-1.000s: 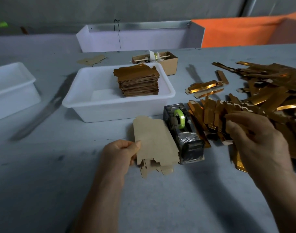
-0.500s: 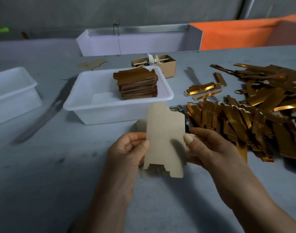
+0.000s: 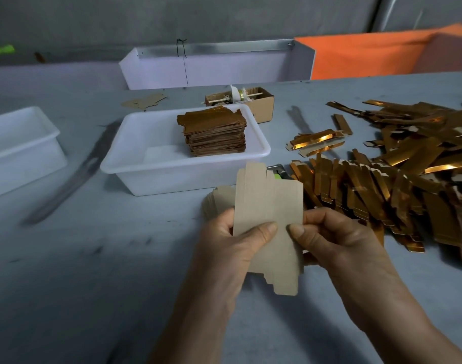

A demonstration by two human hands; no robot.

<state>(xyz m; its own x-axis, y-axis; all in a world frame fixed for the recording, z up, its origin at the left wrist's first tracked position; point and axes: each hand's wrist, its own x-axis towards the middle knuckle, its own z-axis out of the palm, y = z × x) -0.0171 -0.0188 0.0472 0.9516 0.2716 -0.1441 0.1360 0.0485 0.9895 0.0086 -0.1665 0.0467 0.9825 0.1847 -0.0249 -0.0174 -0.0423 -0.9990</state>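
Both hands pinch a flat card blank [image 3: 270,219] at centre frame, above the table [image 3: 67,271]: left hand [image 3: 232,243] on its left edge, right hand [image 3: 335,240] on its right, thumbs on its face. A white tub [image 3: 151,177] sits behind it.

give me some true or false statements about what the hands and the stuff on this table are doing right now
1. The left hand and the right hand both pinch the cardboard blank. True.
2. The white tub has nothing in it. False: a stack of gold sheets sits in its far right part.
3. The pile of gold strips lies to the left of the hands. False: it spreads over the table to their right.
4. The small cardboard box stands behind the white tub. True.
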